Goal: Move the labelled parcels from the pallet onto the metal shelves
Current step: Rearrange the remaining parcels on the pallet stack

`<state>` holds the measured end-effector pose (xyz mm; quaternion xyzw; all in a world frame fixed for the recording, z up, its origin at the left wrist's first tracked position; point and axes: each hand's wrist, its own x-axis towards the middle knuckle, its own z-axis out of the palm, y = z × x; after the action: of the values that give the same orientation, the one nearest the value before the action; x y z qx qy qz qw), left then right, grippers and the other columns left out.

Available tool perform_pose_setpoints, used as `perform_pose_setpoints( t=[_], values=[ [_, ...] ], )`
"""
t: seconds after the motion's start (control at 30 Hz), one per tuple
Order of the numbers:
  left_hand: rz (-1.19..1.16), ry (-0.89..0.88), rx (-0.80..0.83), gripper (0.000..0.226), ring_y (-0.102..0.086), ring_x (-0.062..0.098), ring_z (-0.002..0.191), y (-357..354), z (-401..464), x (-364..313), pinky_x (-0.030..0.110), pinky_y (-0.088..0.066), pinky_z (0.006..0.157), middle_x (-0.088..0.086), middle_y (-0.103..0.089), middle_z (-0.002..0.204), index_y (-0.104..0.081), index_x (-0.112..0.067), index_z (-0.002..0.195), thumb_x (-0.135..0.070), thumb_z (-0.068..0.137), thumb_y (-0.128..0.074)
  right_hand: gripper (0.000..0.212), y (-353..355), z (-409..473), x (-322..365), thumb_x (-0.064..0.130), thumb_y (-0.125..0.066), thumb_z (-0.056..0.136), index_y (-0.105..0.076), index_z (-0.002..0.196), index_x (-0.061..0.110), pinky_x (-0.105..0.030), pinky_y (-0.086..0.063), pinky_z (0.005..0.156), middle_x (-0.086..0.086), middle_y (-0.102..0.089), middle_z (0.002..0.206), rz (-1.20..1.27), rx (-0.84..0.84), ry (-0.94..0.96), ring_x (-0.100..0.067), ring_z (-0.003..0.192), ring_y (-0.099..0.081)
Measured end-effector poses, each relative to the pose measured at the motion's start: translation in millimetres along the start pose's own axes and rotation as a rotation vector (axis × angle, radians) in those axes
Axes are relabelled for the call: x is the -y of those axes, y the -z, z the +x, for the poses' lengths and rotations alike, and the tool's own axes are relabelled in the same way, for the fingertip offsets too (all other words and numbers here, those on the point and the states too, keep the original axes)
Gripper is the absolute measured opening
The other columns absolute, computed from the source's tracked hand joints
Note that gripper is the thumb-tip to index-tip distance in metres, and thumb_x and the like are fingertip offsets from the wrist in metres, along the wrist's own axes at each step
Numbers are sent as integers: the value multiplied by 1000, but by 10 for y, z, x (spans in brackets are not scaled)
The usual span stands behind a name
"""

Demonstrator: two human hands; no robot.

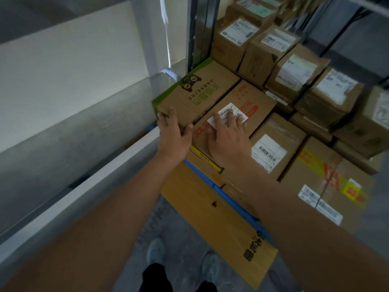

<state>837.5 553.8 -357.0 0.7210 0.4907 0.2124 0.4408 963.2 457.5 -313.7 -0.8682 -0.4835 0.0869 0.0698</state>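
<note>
A brown parcel with green print and a green edge [202,89] lies at the near left of the stack on the blue pallet [229,197]. My left hand [173,131] grips its near corner, thumb on the right side and fingers over the top edge. Beside it sits a brown parcel with red print [252,102] and a white label. On that label my right hand [228,133] rests flat, fingers spread. Several more labelled parcels [271,148] fill the pallet to the right and behind.
A grey metal shelf [80,190] runs along the left, its edge close to my left hand. A flattened cardboard sheet [212,211] leans off the pallet's front over the concrete floor. My shoes [155,251] stand below. A dark upright post [202,28] rises behind the green-printed parcel.
</note>
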Motion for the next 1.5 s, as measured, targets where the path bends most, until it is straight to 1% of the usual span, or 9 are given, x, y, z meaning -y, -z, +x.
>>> perform_pose_setpoints(
  t=[0.47,0.67,0.9,1.0,1.07,1.23,1.3,1.4,1.5],
  values=[
    [54,-4,-17,85,-22,32,153,-12,-33,-41,49,-34,120,11,4,170,-4,-23,164,-43,101,-57,60,32,7,-8,43,-29,107,-18,161,20,-52,-4,126,-19,-7,168,3,28,0,-43,154,-4],
    [79,-31,-35,84,-23,34,152,8,-59,-60,53,-35,119,14,-3,169,-7,-19,164,-42,101,-58,58,69,-5,-40,38,-35,107,-22,160,18,-50,-6,126,-18,-11,167,32,27,16,-42,154,-6],
    [-11,3,-11,88,-1,35,156,-143,-236,-221,48,-26,123,17,15,168,8,-16,163,-40,104,-53,54,149,-171,-123,30,-39,106,-30,158,17,-48,-12,126,-18,-15,167,51,-10,-47,-40,154,-11],
    [-76,9,18,86,-23,30,152,-208,-382,-346,31,-34,108,14,21,168,14,-19,162,-34,106,-50,51,170,-253,-190,31,-38,106,-34,156,17,-51,-16,125,-18,-20,165,50,-53,-96,-41,153,-14],
    [-92,52,21,84,-32,30,148,-250,-414,-407,32,-38,103,14,19,168,14,-18,162,-32,107,-49,51,176,-288,-259,33,-37,107,-36,155,17,-51,-17,125,-17,-24,164,52,-65,-104,-41,152,-16],
    [-67,108,-28,81,-30,29,150,-341,-425,-483,31,-36,107,14,14,170,14,-16,162,-27,108,-46,50,164,-333,-412,32,-38,106,-38,154,17,-54,-32,118,-13,-30,162,97,-33,-32,-37,151,-22],
    [-51,114,-56,79,-35,29,147,-383,-442,-498,29,-36,105,13,5,171,13,-16,162,-24,108,-45,49,150,-373,-437,32,-37,107,-35,155,19,-53,-31,119,-11,-26,164,108,-5,6,-38,153,-17],
    [-19,138,-117,78,-23,31,152,-445,-444,-515,38,-31,116,12,9,170,9,-15,163,-24,108,-45,49,139,-421,-508,33,-36,108,-34,156,21,-52,-29,118,-9,-21,166,111,15,65,-39,154,-11],
    [-19,166,-172,76,-19,27,154,-503,-491,-540,32,-27,117,10,5,171,6,-14,163,-26,108,-45,49,147,-422,-650,30,-39,107,-37,154,18,-53,-28,121,-13,-25,164,107,22,153,-40,153,-16]
  ],
)
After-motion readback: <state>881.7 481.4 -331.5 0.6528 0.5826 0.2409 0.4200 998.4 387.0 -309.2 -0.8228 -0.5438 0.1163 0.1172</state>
